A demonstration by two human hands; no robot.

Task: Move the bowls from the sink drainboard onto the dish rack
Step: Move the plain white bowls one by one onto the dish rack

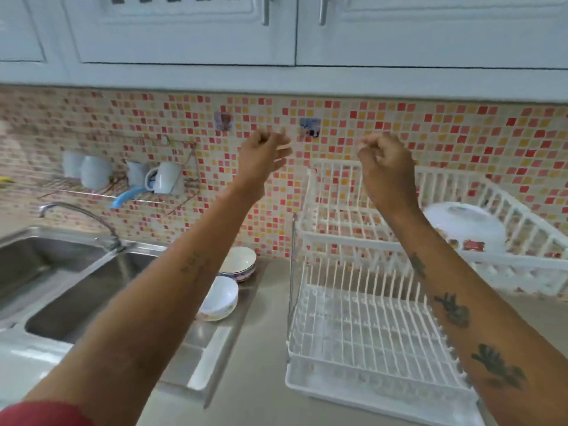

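The white two-tier dish rack (365,330) stands on the worktop (264,364), its lower tier bare. On the sink drainboard (212,342) sit two bowls — a plain white bowl (219,298) and, touching it behind, a patterned-rim bowl (238,263). Both lie well below the raised left hand (264,155) and right hand (385,162), whose fingers curl loosely, holding nothing. No writing is legible.

The left forearm (159,296) hides part of both bowls (219,298) at centre frame; the dish rack (362,333) is cut off at the bottom edge; the hands (266,155) blur.
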